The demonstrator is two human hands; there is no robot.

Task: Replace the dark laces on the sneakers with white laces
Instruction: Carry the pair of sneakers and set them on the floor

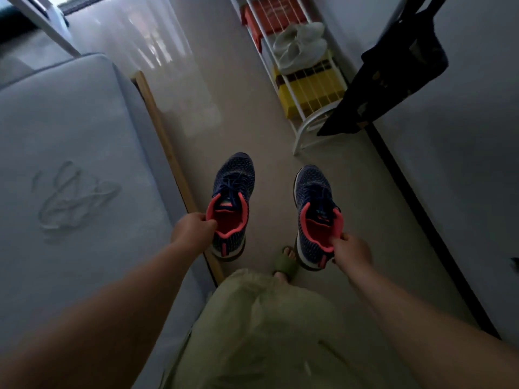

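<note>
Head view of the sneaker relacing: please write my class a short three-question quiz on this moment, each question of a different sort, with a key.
1. True or false: the dark laces are still threaded in both sneakers.
2. Multiple choice: where do the white laces lie? A) on the floor B) on the pale mattress C) on the rack
3. Fill in: each hand pinches its sneaker at the pink ____.

Key
1. True: the left sneaker and the right sneaker both show dark lacing.
2. B
3. Collar: the left hand holds the collar's side edge, the right hand the edge near the heel.
</note>
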